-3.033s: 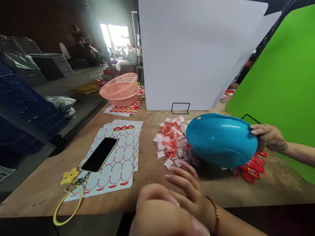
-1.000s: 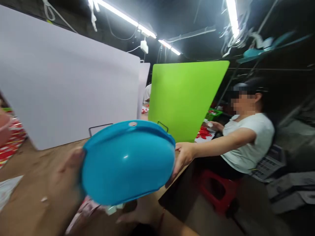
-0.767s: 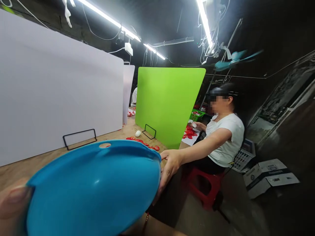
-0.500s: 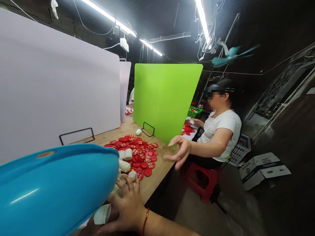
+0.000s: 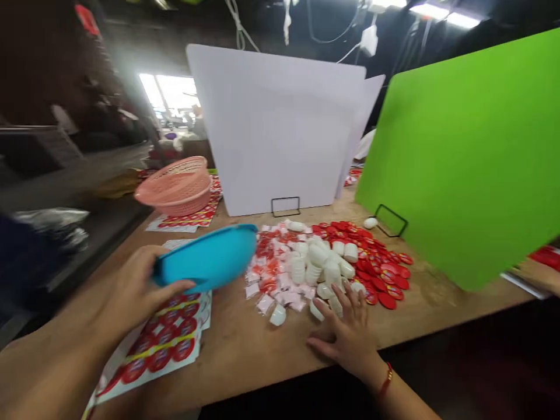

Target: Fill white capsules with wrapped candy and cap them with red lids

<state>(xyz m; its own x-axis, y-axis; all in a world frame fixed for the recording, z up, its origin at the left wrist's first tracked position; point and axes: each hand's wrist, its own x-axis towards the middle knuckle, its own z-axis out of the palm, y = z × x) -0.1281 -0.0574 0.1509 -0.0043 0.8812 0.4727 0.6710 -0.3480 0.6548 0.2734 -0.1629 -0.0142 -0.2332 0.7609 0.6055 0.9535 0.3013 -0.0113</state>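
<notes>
My left hand (image 5: 146,286) grips the near end of a blue basin (image 5: 210,256), which is tilted on its side above the table. Fingers spread, my right hand (image 5: 345,329) rests at the near edge of a heap of white cups (image 5: 319,259). Its fingertips touch or nearly touch the closest cups. Small pink and white packets (image 5: 275,271) lie to the left of the cups, and red round discs (image 5: 380,265) lie to their right. Sheets of red round stickers (image 5: 161,344) are partly beneath my left arm.
A pink basket (image 5: 177,186) sits on more sticker sheets at the back left. A white panel (image 5: 284,128) and a green panel (image 5: 472,157) stand behind the heaps in black wire holders. Another person's hand (image 5: 538,274) shows at the right edge.
The view has swung left. The blue basin has moved away from the cups to the left and is farther from the camera. My left hand has come into view; the other person is mostly out of view.
</notes>
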